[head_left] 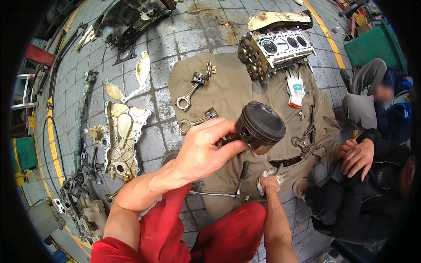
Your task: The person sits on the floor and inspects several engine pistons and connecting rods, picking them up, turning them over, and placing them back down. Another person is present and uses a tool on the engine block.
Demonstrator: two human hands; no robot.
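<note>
My left hand (204,151) is closed on a dark piston (263,125), raised over the cloth with its round crown tilted up. The fingers pinch its lower side, and any rod below it is hidden. Lower right, my right hand (272,183) grips a bunched white cloth (260,187), possibly a glove. Just left of it a ratchet wrench (240,180) lies on the brown cloth (232,79). Beyond my left hand rest a piston with its connecting rod (190,92) and a second connecting rod with piston (188,126), partly covered by that hand.
An engine block (280,50) stands at the far right, a white glove (295,90) before it. A timing chain (305,139) lies on the cloth. A metal engine cover (123,138) sits at left on the tiles. Two people sit at right, one's hands (357,157) nearby.
</note>
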